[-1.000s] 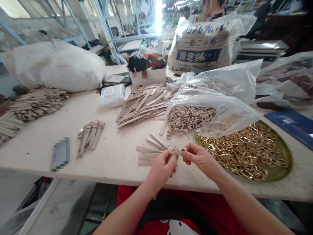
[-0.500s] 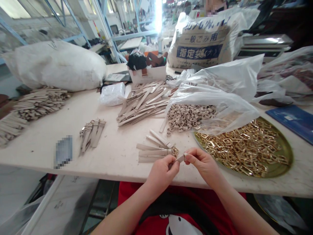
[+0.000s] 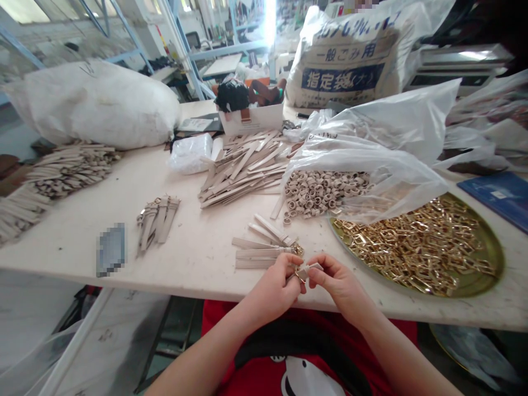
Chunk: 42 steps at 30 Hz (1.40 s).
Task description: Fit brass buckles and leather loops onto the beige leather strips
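Close to the table's front edge, my left hand (image 3: 277, 286) is closed on a beige strap (image 3: 306, 269) with a gold buckle (image 3: 303, 279) hanging at its fingertips. My right hand (image 3: 339, 280) pinches the pale strap end on the other side of the buckle. My fingers cover part of the strap. Just beyond my left hand lies a fanned bunch of beige straps (image 3: 258, 254) with gold buckles at their right ends. To the right of my right hand, a gold-coloured tray (image 3: 493, 275) holds many loose gold buckles (image 3: 416, 247).
Beige loops (image 3: 315, 193) spill from a clear plastic bag (image 3: 371, 165). Loose strips (image 3: 245, 170) are heaped mid-table. Further left lie a buckled strap bundle (image 3: 157, 223), a blurred-out object (image 3: 111, 250) and stacked strips (image 3: 78, 168). A white sack (image 3: 94, 104) and a printed bag (image 3: 346, 66) stand behind.
The gold buckle now shows between my hands, where a flat length of strap showed before. My right fingers have turned, and the strap end points rightward. The view has shifted slightly.
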{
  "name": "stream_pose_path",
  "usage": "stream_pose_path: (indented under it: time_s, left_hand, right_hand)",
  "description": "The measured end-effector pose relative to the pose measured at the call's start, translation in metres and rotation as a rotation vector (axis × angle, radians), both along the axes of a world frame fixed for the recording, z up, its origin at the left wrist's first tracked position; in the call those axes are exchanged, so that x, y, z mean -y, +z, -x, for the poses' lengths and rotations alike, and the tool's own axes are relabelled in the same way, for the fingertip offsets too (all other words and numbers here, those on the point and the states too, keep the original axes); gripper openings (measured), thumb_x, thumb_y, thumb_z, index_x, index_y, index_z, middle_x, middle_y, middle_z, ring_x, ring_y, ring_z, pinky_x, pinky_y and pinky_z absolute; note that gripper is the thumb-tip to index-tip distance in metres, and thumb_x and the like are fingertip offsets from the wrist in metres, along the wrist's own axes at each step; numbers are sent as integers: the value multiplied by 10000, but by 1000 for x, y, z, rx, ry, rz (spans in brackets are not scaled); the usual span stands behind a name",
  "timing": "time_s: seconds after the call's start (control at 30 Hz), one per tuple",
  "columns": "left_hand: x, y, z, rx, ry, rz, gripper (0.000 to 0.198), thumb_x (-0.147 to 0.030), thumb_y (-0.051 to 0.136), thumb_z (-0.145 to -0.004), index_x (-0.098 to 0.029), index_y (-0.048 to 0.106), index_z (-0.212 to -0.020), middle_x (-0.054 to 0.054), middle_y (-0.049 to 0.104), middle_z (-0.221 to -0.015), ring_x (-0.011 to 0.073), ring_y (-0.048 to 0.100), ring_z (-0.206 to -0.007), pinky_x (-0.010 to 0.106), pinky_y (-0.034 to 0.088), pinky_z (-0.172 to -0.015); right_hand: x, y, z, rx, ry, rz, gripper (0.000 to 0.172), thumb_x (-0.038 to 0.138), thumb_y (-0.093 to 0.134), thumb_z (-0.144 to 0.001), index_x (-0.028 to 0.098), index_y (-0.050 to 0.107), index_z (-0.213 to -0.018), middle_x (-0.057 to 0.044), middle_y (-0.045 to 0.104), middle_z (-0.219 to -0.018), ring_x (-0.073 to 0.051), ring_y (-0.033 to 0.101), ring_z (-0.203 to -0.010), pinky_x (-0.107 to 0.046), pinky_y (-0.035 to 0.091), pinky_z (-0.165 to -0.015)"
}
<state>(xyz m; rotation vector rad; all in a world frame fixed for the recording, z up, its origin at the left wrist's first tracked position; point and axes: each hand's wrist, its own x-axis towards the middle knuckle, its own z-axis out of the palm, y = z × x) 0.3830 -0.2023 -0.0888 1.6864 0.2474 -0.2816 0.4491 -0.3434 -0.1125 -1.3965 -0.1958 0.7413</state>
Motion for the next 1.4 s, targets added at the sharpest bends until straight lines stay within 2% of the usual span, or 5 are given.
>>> stream_pose_path:
  time_s: [0.23,0.53,0.87,1.13,1.4]
  left_hand:
    - [2,1,2,11,42,4,162,-203,418,-805,-183,372,-959,-26,553,-673,91,512,-584,216,416,-568]
    - [-1,3,5,-43,7,-564,236,-386,490,-772,-201,510,-917,11,597,-747,161,536,-658,258,360,-591]
    - [-7,18,14,-79,-133,-194,276,-334,494,-774,-155,566,-970,7,615,-717,136,554,-615,224,395,-587]
    - [5,9,5,-74,-129,-207,318,-328,501,-765,-159,572,-1025,33,632,-760,155,574,-621,242,409,-601]
    - [6,5,7,-87,-155,-49,287,-247,439,-781,-156,560,-1025,25,611,-741,136,581,-620,233,431,-611]
  right_hand:
    - [3,1,11,-196,-25,-196,325,498,511,-784,186,589,-737,3,554,-670,-111,484,-613,-250,407,-598]
    - [4,-10,21,-503,119,-173,263,403,666,-687,181,546,-762,34,484,-645,-76,394,-539,-209,335,-518]
    - [9,-9,13,1,-144,54,305,451,592,-731,184,463,-657,15,516,-658,-125,459,-637,-268,379,-644]
    - [-3,-6,24,-44,-229,87,400,496,602,-694,191,476,-921,49,491,-607,-102,444,-518,-236,380,-505]
    - [-5,-18,27,194,-306,287,333,520,517,-747,195,458,-790,61,418,-548,-95,394,-460,-228,337,-434]
